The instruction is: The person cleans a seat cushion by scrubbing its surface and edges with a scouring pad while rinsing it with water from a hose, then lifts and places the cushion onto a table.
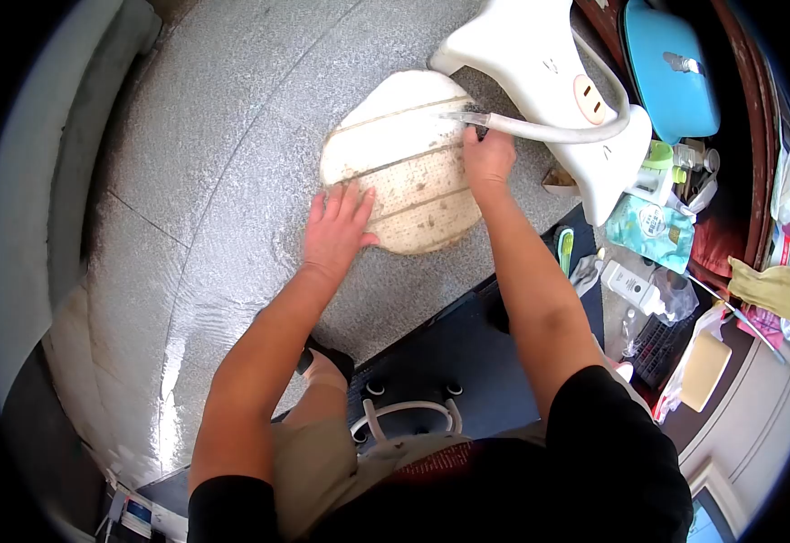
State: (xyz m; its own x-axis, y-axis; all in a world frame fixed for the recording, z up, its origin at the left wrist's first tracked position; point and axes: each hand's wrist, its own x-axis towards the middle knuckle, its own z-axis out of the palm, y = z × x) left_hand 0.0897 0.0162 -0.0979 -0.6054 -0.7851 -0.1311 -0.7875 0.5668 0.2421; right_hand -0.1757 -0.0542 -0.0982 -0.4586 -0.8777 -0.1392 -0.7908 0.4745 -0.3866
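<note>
A round, cream-coloured slatted board (413, 199) with dark seams and brown stains lies on the wet grey floor. Its upper part looks wet and bright. My left hand (336, 222) rests on its lower left edge, fingers spread. At the board's right edge is my right hand (488, 158), with fingers curled; a small dark patch shows by the fingertips, and what they hold, if anything, I cannot make out. Just above that hand, a pale hose (540, 130) ends over the board, with clear water at its tip. The hose curves across a white plastic stool (540, 63).
A blue basin (671, 72) stands at the upper right. Below it are a teal pouch (653, 226), a white bottle (632, 287) and other clutter. Near my legs is a dark panel (431, 335) with a pale curved handle. A grey ledge (60, 181) runs along the left.
</note>
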